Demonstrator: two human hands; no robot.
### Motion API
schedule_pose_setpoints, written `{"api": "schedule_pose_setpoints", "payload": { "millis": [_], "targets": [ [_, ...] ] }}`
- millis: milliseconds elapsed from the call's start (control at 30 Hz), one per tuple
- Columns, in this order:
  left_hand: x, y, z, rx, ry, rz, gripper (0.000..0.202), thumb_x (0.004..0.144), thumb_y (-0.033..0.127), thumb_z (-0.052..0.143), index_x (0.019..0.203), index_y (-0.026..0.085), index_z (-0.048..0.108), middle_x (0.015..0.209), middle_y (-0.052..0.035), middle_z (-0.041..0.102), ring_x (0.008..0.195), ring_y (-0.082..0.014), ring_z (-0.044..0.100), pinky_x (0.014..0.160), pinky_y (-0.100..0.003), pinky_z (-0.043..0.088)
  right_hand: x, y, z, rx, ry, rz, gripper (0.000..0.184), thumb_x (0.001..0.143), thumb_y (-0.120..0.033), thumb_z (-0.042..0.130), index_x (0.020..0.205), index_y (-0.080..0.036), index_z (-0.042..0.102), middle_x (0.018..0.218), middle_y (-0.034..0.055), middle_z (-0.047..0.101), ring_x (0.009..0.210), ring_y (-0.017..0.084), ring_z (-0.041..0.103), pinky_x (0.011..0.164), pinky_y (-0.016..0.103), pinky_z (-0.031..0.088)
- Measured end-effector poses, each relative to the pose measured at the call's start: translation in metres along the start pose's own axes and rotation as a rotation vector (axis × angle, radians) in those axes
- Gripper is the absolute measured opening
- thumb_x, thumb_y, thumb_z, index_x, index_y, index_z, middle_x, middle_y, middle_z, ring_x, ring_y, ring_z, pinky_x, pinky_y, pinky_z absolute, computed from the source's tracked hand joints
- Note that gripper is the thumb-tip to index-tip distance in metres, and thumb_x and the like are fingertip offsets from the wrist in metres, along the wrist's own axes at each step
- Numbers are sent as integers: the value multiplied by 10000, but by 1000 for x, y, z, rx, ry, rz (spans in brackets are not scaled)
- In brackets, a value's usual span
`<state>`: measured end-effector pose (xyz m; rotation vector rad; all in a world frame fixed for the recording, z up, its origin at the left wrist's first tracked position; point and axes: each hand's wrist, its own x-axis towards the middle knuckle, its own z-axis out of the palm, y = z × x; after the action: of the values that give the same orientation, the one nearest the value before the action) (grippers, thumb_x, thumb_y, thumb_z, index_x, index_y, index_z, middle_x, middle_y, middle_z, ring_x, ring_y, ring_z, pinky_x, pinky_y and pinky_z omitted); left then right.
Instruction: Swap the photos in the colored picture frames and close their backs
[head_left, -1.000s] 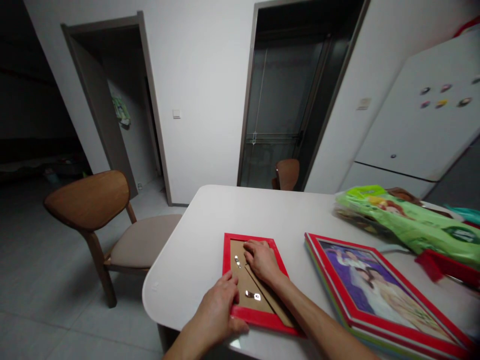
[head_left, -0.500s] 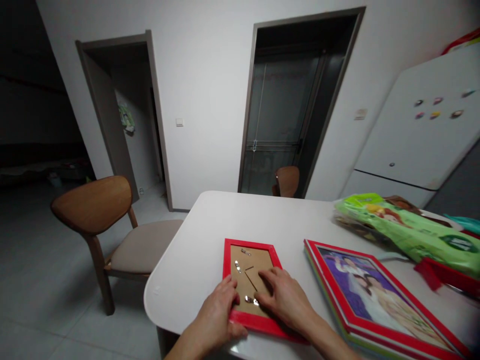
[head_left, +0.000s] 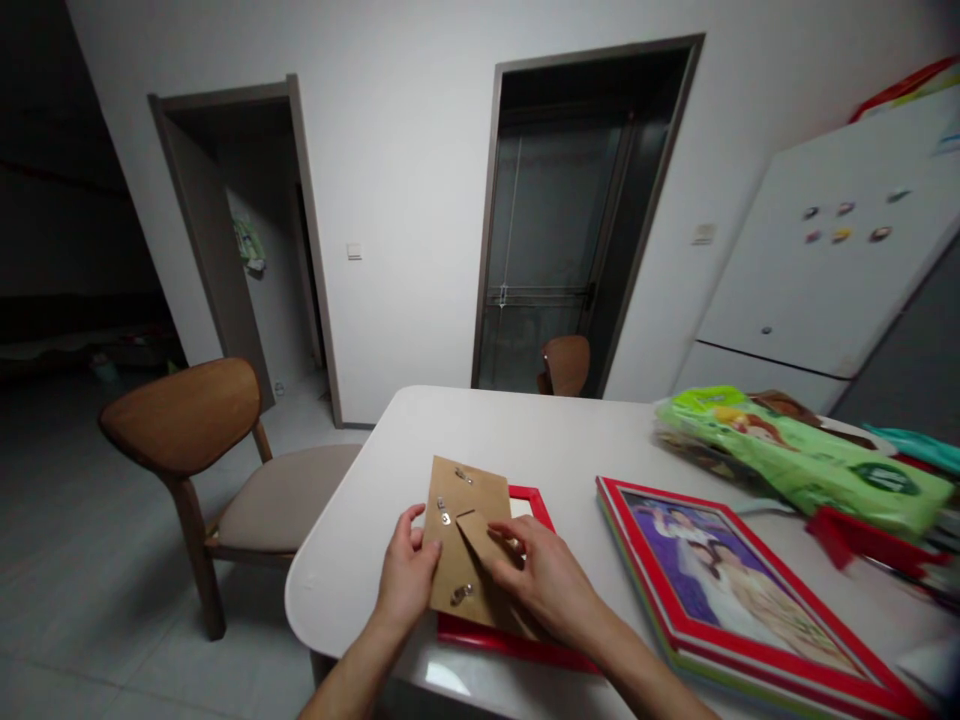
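Note:
A brown backing board (head_left: 450,560) with small metal clips is lifted and tilted above a red picture frame (head_left: 487,640) on the white table. My left hand (head_left: 409,570) grips the board's left edge, with the thumb on its face. My right hand (head_left: 544,570) pinches the stand flap (head_left: 484,535), which sticks out from the middle of the board. Part of a white surface shows inside the red frame at the upper right; the board hides most of the rest.
Right of my hands lies a stack of frames, topped by a red-edged wedding photo (head_left: 735,590). Behind it are a green plastic pack (head_left: 810,450) and a red object (head_left: 840,535). A wooden chair (head_left: 195,420) stands left of the table (head_left: 337,560), another beyond its far edge.
The backing board has come up out of the red frame, carried slightly left. My right hand has pulled the stand flap outward, and my left hand has moved from the frame to the board's edge.

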<state>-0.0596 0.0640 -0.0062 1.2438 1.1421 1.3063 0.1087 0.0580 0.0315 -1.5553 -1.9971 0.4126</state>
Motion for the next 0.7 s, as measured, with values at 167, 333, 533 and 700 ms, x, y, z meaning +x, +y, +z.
{"api": "schedule_pose_setpoints", "payload": {
  "millis": [167, 333, 533, 700],
  "targets": [
    [1, -6, -53, 3, 114, -89, 325, 724, 191, 474, 1028, 166, 363, 639, 25, 607, 560, -134, 602, 512, -216, 446, -6, 39, 2, -104, 50, 93, 383, 730, -320, 415, 1026, -117, 546, 964, 121, 583, 865, 210, 528, 768, 298, 380],
    [-3, -14, -93, 53, 200, -149, 295, 728, 188, 500, 1004, 169, 398, 595, 35, 601, 513, -122, 595, 481, -198, 433, -12, 75, 11, -293, 41, 172, 388, 721, -296, 420, 1049, -112, 518, 931, 133, 576, 866, 223, 531, 770, 304, 368],
    [1, -19, -105, 240, 232, -135, 278, 715, 202, 505, 982, 167, 435, 560, 46, 585, 521, -142, 595, 501, -226, 445, -8, 79, 14, -325, 35, 225, 420, 690, -185, 398, 1091, -80, 466, 890, 146, 599, 799, 218, 559, 697, 292, 376],
    [4, -16, -101, 496, 282, 6, 391, 647, 128, 527, 1027, 174, 450, 895, -44, 589, 886, -216, 554, 810, -356, 390, -8, 75, 3, 37, 37, 388, 555, 649, -189, 398, 1190, -74, 347, 747, 100, 630, 641, 200, 585, 609, 292, 407]
  ]
}}
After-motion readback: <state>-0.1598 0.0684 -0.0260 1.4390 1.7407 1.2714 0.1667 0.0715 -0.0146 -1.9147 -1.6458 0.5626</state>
